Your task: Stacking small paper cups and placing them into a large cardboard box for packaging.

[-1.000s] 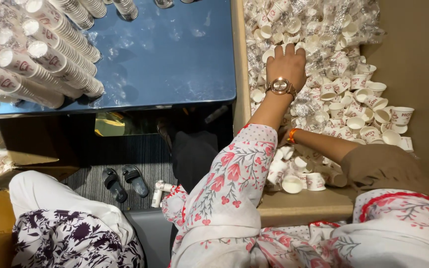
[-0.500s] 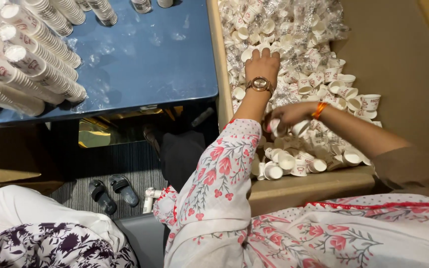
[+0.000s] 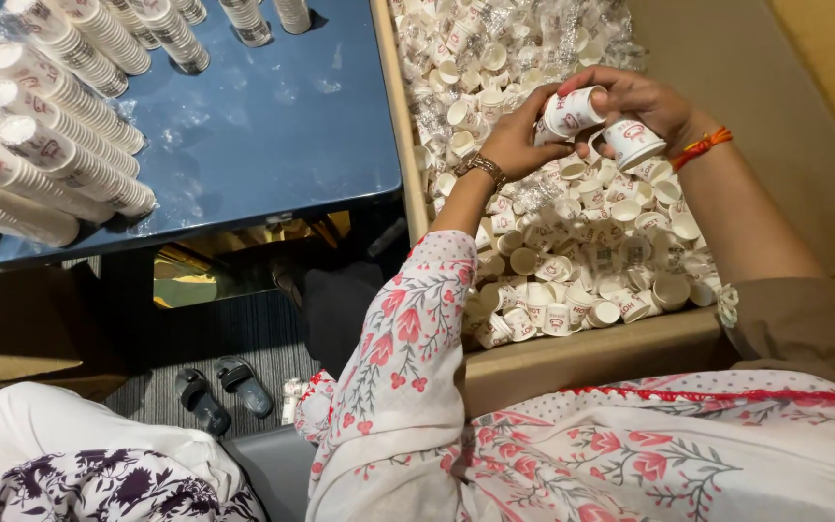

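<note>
Cups — small, white paper, each with a red mark on the wall. I see the left hand (image 3: 512, 137) pinching one cup (image 3: 572, 109) over the box (image 3: 572, 356), its long axis near level, mouth toward the left. The right hand (image 3: 645, 101) grips a second cup (image 3: 633, 141), tilted, mouth down and right — the two cups just beside each other.

Around the work

To our left we see a glossy blue desk (image 3: 273, 126) with long stacks of paper cups (image 3: 60, 145) lying along its left side. Below it, on the dark floor (image 3: 215, 338), a pair of black sandals (image 3: 219, 387) sits beside a person's knee in white floral cloth (image 3: 89, 464).
</note>
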